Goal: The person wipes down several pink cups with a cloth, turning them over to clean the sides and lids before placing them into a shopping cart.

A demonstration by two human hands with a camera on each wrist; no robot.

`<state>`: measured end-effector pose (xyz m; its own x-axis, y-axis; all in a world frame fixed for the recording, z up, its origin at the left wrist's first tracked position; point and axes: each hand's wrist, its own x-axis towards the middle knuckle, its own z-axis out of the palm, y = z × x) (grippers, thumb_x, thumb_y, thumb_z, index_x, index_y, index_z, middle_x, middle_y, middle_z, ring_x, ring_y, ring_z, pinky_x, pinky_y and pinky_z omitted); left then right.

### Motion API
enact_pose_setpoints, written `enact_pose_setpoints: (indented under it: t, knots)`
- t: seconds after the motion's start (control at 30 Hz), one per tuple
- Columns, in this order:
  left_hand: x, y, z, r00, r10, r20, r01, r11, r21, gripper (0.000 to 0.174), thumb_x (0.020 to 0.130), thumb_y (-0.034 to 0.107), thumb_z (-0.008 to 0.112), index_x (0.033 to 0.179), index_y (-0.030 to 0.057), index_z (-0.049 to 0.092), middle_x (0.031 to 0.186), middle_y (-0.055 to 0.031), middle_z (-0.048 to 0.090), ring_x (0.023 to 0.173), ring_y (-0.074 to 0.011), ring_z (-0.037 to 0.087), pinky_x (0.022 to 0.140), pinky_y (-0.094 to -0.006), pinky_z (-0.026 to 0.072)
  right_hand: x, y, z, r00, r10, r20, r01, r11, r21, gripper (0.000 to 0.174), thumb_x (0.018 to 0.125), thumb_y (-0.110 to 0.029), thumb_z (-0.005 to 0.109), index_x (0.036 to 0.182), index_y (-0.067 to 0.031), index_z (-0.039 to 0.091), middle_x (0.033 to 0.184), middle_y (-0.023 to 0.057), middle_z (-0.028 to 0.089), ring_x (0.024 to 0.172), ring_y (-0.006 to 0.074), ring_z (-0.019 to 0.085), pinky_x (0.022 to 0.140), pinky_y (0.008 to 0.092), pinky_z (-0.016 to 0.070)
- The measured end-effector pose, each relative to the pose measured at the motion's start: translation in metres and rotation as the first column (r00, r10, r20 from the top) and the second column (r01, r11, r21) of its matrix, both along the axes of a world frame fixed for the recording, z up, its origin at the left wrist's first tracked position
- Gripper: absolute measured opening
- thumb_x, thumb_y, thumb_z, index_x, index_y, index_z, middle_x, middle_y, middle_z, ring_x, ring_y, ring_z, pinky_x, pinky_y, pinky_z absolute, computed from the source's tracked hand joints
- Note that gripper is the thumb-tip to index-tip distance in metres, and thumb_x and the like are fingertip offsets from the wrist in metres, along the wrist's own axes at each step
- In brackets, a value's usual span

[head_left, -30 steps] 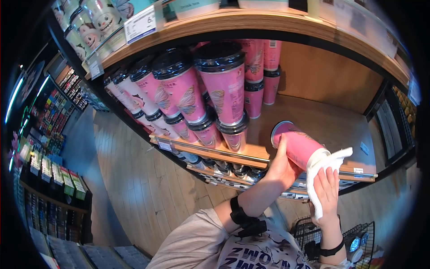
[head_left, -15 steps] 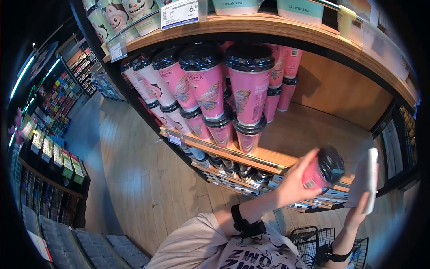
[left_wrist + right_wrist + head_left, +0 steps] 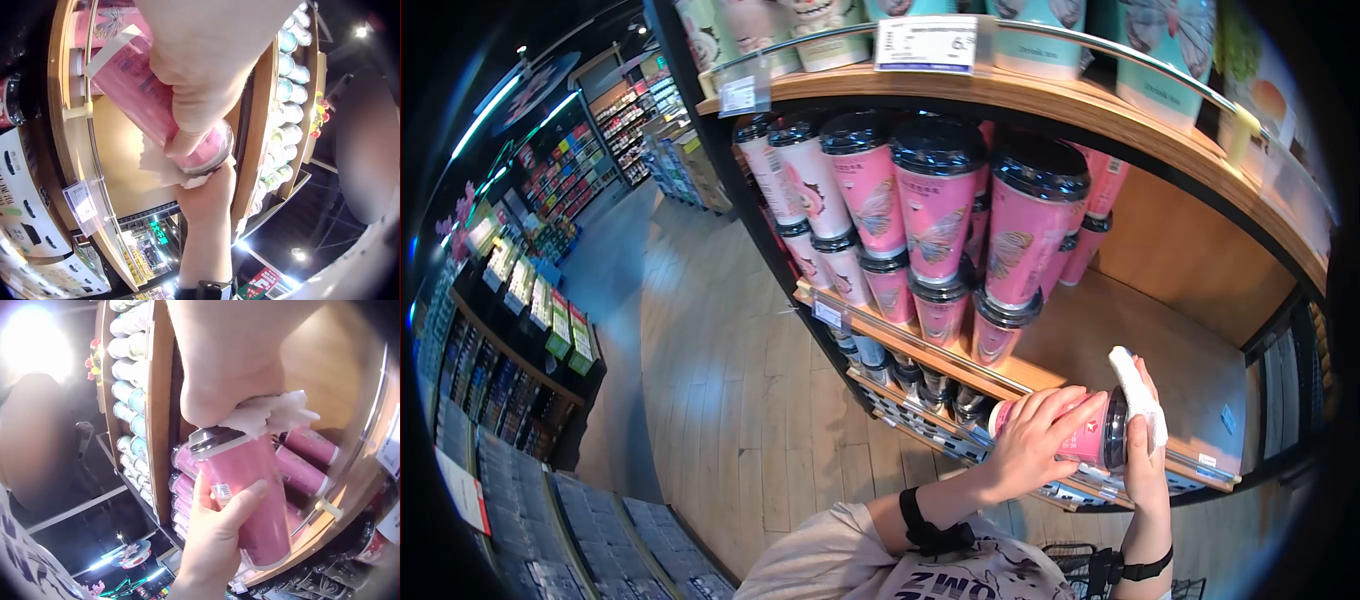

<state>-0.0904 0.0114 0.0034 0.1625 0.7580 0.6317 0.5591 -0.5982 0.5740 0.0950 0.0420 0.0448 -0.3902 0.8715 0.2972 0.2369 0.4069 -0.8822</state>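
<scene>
A pink paper cup with a black lid (image 3: 1090, 435) lies tilted nearly on its side in front of the shelf. My left hand (image 3: 1040, 440) grips its body, fingers over the top in the head view. My right hand (image 3: 1145, 460) holds a folded white cloth (image 3: 1138, 395) against the lid end, with the thumb by the lid rim. In the right wrist view the left hand (image 3: 219, 531) is wrapped round the pink cup (image 3: 250, 494), and the cloth (image 3: 272, 415) covers part of the black lid. The left wrist view shows the right hand (image 3: 206, 194) at the lid end.
Stacked pink cups (image 3: 940, 210) with black lids stand on the wooden shelf (image 3: 1040, 375) left of the hands. An upper shelf (image 3: 830, 85) carries green and white cups. Below is a lower row of lidded cups (image 3: 935, 385). A wire basket (image 3: 1070, 560) is near my body.
The cup has been turned round, so its lid now faces right. The cloth, at the cup's base a second ago and then apart from it, now presses on the lid end. The shelf shifted right in view.
</scene>
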Motion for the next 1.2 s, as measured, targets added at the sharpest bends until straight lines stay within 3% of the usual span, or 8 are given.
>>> enact_pose_setpoints:
  t: [0.17, 0.57, 0.63, 0.7, 0.93, 1.0, 1.07, 1.2]
  knots:
    - [-0.018, -0.002, -0.004, 0.995, 0.082, 0.054, -0.081, 0.997, -0.009, 0.084, 0.058, 0.012, 0.074, 0.137, 0.0121, 0.045, 0.129, -0.0107, 0.047, 0.116, -0.0311, 0.046, 0.097, -0.0437, 0.0357, 0.027, 0.026, -0.023, 0.998, 0.0, -0.061, -0.024, 0.916, -0.401, 0.056, 0.1, -0.037, 0.042, 0.138, 0.0033, 0.039, 0.136, 0.0131, 0.047, 0.125, 0.0203, 0.042, 0.106, 0.0327, 0.0292]
    - [-0.031, -0.004, -0.032, 0.909, 0.244, -0.337, -0.124, 0.932, 0.34, 0.052, 0.06, 0.015, 0.075, 0.11, 0.0193, 0.061, 0.115, -0.0047, 0.059, 0.119, -0.0248, 0.048, 0.105, -0.0558, 0.0291, -0.008, 0.01, 0.024, 0.926, 0.213, 0.311, -0.284, 0.937, 0.205, 0.046, 0.093, -0.034, 0.051, 0.125, -0.0006, 0.055, 0.127, 0.0165, 0.055, 0.122, 0.0315, 0.047, 0.105, 0.0429, 0.0342]
    - [-0.037, -0.006, -0.036, 0.924, 0.204, -0.323, -0.053, 0.905, 0.422, 0.045, 0.067, 0.015, 0.071, 0.109, 0.0205, 0.059, 0.122, -0.0013, 0.057, 0.12, -0.0247, 0.047, 0.105, -0.0538, 0.0294, 0.011, 0.012, 0.001, 0.934, 0.264, -0.24, -0.347, 0.831, -0.435, 0.051, 0.094, -0.039, 0.051, 0.124, 0.0018, 0.054, 0.119, 0.0118, 0.059, 0.109, 0.0205, 0.055, 0.093, 0.0364, 0.0444]
    - [-0.038, -0.009, -0.042, 0.941, 0.15, -0.305, 0.019, 0.872, 0.489, 0.037, 0.073, 0.016, 0.067, 0.109, 0.0217, 0.058, 0.129, 0.0022, 0.055, 0.122, -0.0245, 0.046, 0.105, -0.0518, 0.0296, 0.019, 0.021, -0.027, 0.938, 0.197, -0.285, -0.332, 0.745, -0.579, 0.055, 0.095, -0.043, 0.05, 0.125, 0.0033, 0.051, 0.115, 0.0091, 0.06, 0.104, 0.0159, 0.054, 0.088, 0.031, 0.046]
    - [-0.015, 0.013, -0.06, 0.935, -0.265, 0.237, 0.119, 0.861, 0.495, 0.035, 0.076, 0.018, 0.072, 0.104, 0.0164, 0.051, 0.132, -0.0136, 0.048, 0.123, -0.0343, 0.044, 0.108, -0.0609, 0.0229, 0.019, 0.009, -0.005, 0.921, 0.052, -0.385, -0.15, 0.962, -0.228, 0.06, 0.098, -0.045, 0.04, 0.133, 0.004, 0.044, 0.128, 0.012, 0.052, 0.117, 0.0206, 0.047, 0.099, 0.032, 0.0371]
    - [0.006, 0.008, -0.053, 0.528, -0.208, 0.824, 0.223, 0.969, 0.101, 0.041, 0.08, 0.021, 0.067, 0.114, 0.0094, 0.047, 0.131, -0.0179, 0.046, 0.125, -0.036, 0.042, 0.108, -0.052, 0.0291, 0.009, -0.001, -0.005, 0.896, 0.221, -0.384, -0.244, 0.97, -0.011, 0.061, 0.099, -0.043, 0.04, 0.137, 0.0046, 0.038, 0.136, 0.0145, 0.045, 0.125, 0.0224, 0.041, 0.105, 0.0348, 0.0315]
    - [0.0, 0.005, -0.026, 0.071, -0.063, 0.996, 0.687, 0.727, -0.003, 0.049, 0.086, 0.025, 0.059, 0.125, 0.0007, 0.042, 0.128, -0.0206, 0.047, 0.122, -0.032, 0.048, 0.104, -0.0421, 0.0399, -0.004, -0.008, -0.003, 0.894, 0.392, -0.217, -0.379, 0.92, 0.101, 0.061, 0.099, -0.04, 0.04, 0.138, 0.0058, 0.035, 0.145, 0.0166, 0.035, 0.134, 0.0234, 0.03, 0.111, 0.0362, 0.0223]
    - [0.026, 0.002, 0.022, 0.494, -0.261, 0.83, 0.473, 0.881, -0.005, 0.045, 0.082, 0.014, 0.066, 0.122, 0.0006, 0.049, 0.124, -0.0173, 0.052, 0.111, -0.0248, 0.055, 0.092, -0.0369, 0.0481, 0.006, -0.002, -0.036, 0.944, 0.162, -0.289, -0.244, 0.929, -0.277, 0.051, 0.1, -0.033, 0.039, 0.134, 0.0048, 0.04, 0.13, 0.0151, 0.052, 0.12, 0.0197, 0.048, 0.098, 0.0328, 0.0394]
